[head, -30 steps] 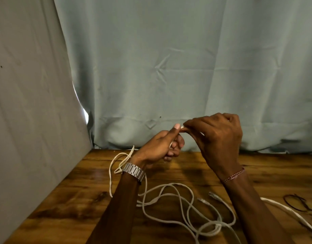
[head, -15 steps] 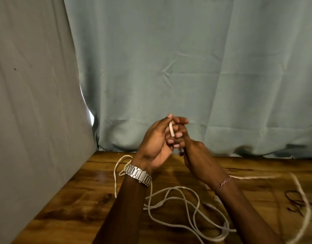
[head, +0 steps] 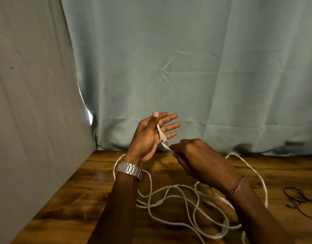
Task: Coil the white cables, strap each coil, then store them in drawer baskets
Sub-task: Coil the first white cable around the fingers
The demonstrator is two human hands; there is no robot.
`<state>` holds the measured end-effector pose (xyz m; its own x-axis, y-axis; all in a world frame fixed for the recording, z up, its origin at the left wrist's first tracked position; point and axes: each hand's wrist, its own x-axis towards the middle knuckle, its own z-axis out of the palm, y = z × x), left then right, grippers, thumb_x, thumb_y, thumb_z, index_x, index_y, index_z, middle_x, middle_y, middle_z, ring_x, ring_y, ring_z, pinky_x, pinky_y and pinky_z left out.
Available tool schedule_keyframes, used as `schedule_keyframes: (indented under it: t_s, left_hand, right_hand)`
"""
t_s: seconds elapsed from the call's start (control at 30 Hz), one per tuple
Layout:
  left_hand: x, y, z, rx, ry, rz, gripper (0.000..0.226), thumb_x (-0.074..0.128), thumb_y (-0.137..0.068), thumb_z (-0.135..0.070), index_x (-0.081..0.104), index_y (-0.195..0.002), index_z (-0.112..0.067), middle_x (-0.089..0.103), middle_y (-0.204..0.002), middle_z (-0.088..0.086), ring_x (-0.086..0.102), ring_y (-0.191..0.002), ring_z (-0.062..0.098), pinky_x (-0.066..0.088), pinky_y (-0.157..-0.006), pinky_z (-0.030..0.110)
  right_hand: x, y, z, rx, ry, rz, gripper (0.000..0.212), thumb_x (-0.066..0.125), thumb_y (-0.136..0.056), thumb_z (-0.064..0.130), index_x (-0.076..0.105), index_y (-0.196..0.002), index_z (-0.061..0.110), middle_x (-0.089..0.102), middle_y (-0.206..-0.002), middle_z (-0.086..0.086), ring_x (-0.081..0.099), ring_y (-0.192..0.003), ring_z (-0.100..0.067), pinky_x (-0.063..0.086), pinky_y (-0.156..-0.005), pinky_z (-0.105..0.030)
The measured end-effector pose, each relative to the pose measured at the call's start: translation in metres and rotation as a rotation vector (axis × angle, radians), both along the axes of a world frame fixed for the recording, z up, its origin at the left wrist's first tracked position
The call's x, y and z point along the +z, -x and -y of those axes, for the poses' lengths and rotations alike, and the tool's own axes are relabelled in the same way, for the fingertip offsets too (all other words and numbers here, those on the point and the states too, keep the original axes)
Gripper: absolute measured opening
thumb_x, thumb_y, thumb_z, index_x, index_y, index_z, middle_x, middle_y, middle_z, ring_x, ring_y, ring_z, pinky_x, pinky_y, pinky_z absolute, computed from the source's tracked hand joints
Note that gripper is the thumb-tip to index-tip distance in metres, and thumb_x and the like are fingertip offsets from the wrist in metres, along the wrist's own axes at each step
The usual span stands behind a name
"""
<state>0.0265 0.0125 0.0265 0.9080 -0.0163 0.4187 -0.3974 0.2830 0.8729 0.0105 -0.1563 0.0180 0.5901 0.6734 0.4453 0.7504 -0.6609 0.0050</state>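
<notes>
My left hand (head: pixel 148 136) is raised above the table's (head: pixel 91 187) back edge, fingers straight and spread, thumb laid over the plug end of a white cable (head: pixel 162 136) lying across the palm. My right hand (head: pixel 195 159), just beside it, pinches the same cable below the plug. The rest of the cable trails in loose tangled loops (head: pixel 178 199) over the table's middle and toward its front edge. Dark thin straps (head: pixel 301 201) lie near the right edge. Grey curtain (head: pixel 187 67) behind.
</notes>
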Motion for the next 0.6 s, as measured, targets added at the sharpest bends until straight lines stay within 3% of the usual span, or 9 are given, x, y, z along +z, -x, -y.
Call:
schedule_keyframes:
  t_s: [0.1, 0.17, 0.23, 0.27, 0.33, 0.47, 0.6]
  left_hand:
    - [-0.001, 0.002, 0.003, 0.034, -0.108, -0.009, 0.052, 0.029, -0.108, -0.039, 0.041, -0.143, -0.002, 0.066, -0.130, 0.013, 0.070, -0.107, 0.032, 0.056, -0.094, 0.043]
    - [-0.003, 0.002, 0.002, 0.064, -0.219, -0.018, 0.053, 0.030, -0.107, -0.042, 0.046, -0.141, -0.005, 0.071, -0.121, 0.012, 0.071, -0.103, 0.032, 0.057, -0.092, 0.044]
    - [-0.004, 0.004, 0.001, 0.058, -0.288, -0.033, 0.053, 0.033, -0.105, -0.045, 0.054, -0.136, -0.007, 0.072, -0.111, 0.017, 0.068, -0.098, 0.046, 0.058, -0.088, 0.051]
    - [-0.003, 0.006, 0.001, 0.040, -0.320, -0.036, 0.053, 0.034, -0.105, -0.045, 0.056, -0.134, -0.007, 0.072, -0.103, 0.019, 0.066, -0.088, 0.050, 0.060, -0.078, 0.048]
    - [0.000, 0.011, 0.004, -0.019, -0.386, -0.024, 0.053, 0.033, -0.106, -0.045, 0.061, -0.126, -0.005, 0.067, -0.082, 0.019, 0.061, -0.063, 0.035, 0.055, -0.061, 0.038]
    - [0.002, 0.018, 0.010, -0.121, -0.469, 0.024, 0.052, 0.033, -0.106, -0.048, 0.070, -0.086, -0.017, 0.057, -0.063, 0.016, 0.042, -0.046, 0.016, 0.042, -0.054, 0.032]
    - [0.007, 0.024, 0.013, -0.104, -0.510, 0.001, 0.053, 0.032, -0.104, -0.052, 0.061, -0.088, -0.010, 0.051, -0.055, 0.008, 0.031, -0.044, 0.012, 0.029, -0.044, 0.025]
  right_hand:
    - [0.005, 0.005, 0.002, 0.099, -0.129, 0.175, 0.022, 0.055, -0.101, 0.031, 0.065, -0.119, 0.024, 0.071, -0.101, 0.001, 0.066, -0.086, -0.015, 0.058, -0.073, -0.035]
    - [0.006, 0.003, 0.009, 0.154, -0.230, 0.281, 0.024, 0.068, -0.095, 0.029, 0.063, -0.118, 0.022, 0.074, -0.097, 0.000, 0.070, -0.081, -0.018, 0.059, -0.067, -0.038]
    - [0.008, 0.000, 0.015, 0.193, -0.305, 0.423, 0.025, 0.076, -0.088, 0.026, 0.067, -0.109, 0.017, 0.073, -0.085, -0.002, 0.067, -0.070, -0.019, 0.056, -0.061, -0.037]
    - [0.009, -0.002, 0.019, 0.205, -0.332, 0.499, 0.020, 0.077, -0.088, 0.027, 0.069, -0.102, 0.014, 0.071, -0.079, -0.002, 0.065, -0.065, -0.019, 0.053, -0.059, -0.036]
    - [0.010, -0.007, 0.024, 0.225, -0.353, 0.602, 0.016, 0.075, -0.089, 0.027, 0.073, -0.094, 0.012, 0.070, -0.075, -0.004, 0.063, -0.062, -0.021, 0.049, -0.060, -0.037]
    - [0.007, -0.015, 0.032, 0.265, -0.407, 0.664, 0.012, 0.077, -0.089, 0.014, 0.077, -0.098, 0.007, 0.077, -0.092, -0.007, 0.072, -0.078, -0.023, 0.051, -0.065, -0.040]
    - [0.002, -0.018, 0.030, 0.183, -0.498, 0.749, 0.016, 0.073, -0.091, 0.016, 0.077, -0.100, 0.003, 0.077, -0.096, -0.012, 0.072, -0.084, -0.027, 0.053, -0.068, -0.041]
